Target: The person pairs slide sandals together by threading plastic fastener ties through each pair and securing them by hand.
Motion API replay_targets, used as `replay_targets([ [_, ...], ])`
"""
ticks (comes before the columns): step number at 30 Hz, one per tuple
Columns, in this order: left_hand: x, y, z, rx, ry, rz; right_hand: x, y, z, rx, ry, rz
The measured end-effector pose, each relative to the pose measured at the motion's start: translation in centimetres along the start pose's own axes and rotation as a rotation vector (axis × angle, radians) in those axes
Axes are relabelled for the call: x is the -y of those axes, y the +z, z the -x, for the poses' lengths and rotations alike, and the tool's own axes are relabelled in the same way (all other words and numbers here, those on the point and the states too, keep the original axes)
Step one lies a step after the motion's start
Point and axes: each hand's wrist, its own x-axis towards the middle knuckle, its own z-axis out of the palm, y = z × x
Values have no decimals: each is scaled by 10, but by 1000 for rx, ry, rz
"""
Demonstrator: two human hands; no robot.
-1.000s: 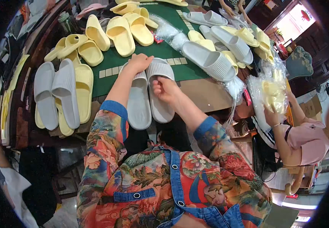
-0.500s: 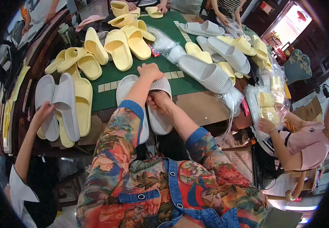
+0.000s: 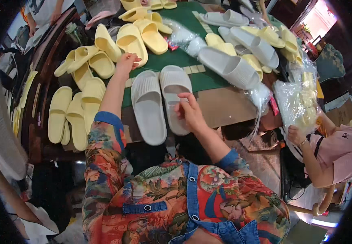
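A pair of grey slippers stands side by side in front of me, toes away: the left slipper [image 3: 150, 118] and the right slipper [image 3: 175, 83]. My right hand [image 3: 190, 113] hovers over the right slipper's footbed, fingers apart and partly bent, gripping nothing. Off to the left of the pair, my left hand [image 3: 126, 65] is raised near the heel of a yellow slipper [image 3: 131, 40]. Its fingers stretch to the right with nothing in them; whether they touch that slipper I cannot tell.
Yellow slippers [image 3: 78, 116] line the table's left side. More grey slippers [image 3: 228, 67] lie to the right. Clear plastic bags [image 3: 184, 38] spread over the green mat [image 3: 212, 79]. At right, a person handles bagged yellow slippers [image 3: 306, 101]. A grey slipper [image 3: 5, 118] is held at the left edge.
Both my hands have come off the grey slippers, the left one moving left. The person at left has lifted grey slippers from the yellow ones. My view has shifted slightly.
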Motion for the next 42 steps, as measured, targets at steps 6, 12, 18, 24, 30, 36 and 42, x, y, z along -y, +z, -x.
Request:
replay_targets([
  [6,36,-18,41,121,266,-114,15,-2,22,357,-285,275],
  [12,62,2,80,-147,452,-310,12,4,12,321,-309,893],
  [18,56,24,125,-415,382,-405,12,16,11,94,-809,1337],
  [24,50,6,123,-349,361,-340,5,32,0,268,-609,1449],
  [30,34,-3,91,-147,290,-201,-20,56,-33,22,-495,1080],
  [36,29,-4,81,32,260,-223,-43,70,-52,86,137,148],
  [42,45,3,79,-18,358,-590,-50,92,-65,-177,-187,110],
])
